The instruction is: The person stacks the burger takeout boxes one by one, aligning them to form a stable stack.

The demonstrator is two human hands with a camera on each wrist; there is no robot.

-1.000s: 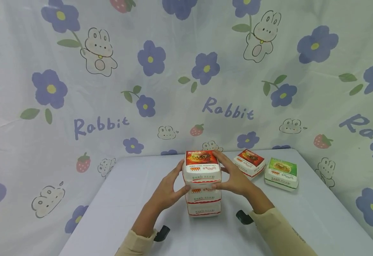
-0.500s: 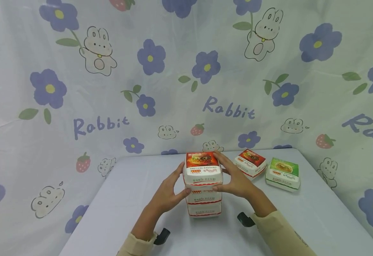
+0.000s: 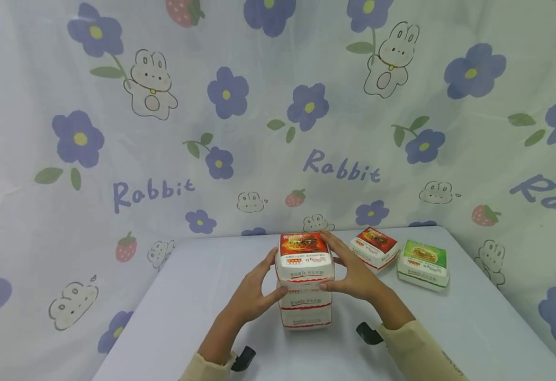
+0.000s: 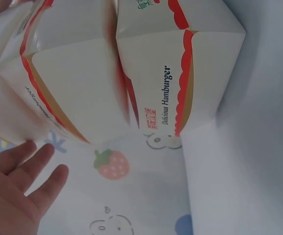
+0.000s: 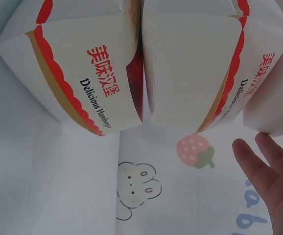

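Note:
In the head view, three white burger boxes with red trim stand stacked. The top box (image 3: pixel 304 262) has a red lid with a burger picture and overhangs the middle box (image 3: pixel 306 300) slightly. My left hand (image 3: pixel 254 293) holds the top box from its left side, thumb at the lower front corner. On the opposite side my right hand (image 3: pixel 354 272) grips the same box, its index finger along the lid's right edge. Below both hands is the bottom box (image 3: pixel 306 318), standing on the table. Wrist views show the lower boxes (image 4: pixel 195 73) side-on, with the fingers (image 5: pixel 249 161) beside the top one.
A red-lidded burger box (image 3: pixel 375 247) and a green-lidded burger box (image 3: pixel 423 263) lie on the white table (image 3: pixel 187 296), right of the stack. Behind the table hangs a rabbit-and-flower patterned curtain (image 3: pixel 249 132).
Both hands and the top box have come slightly lower and a touch to the right over the middle box. The whole head view has also shifted a little. The two separate boxes stay put.

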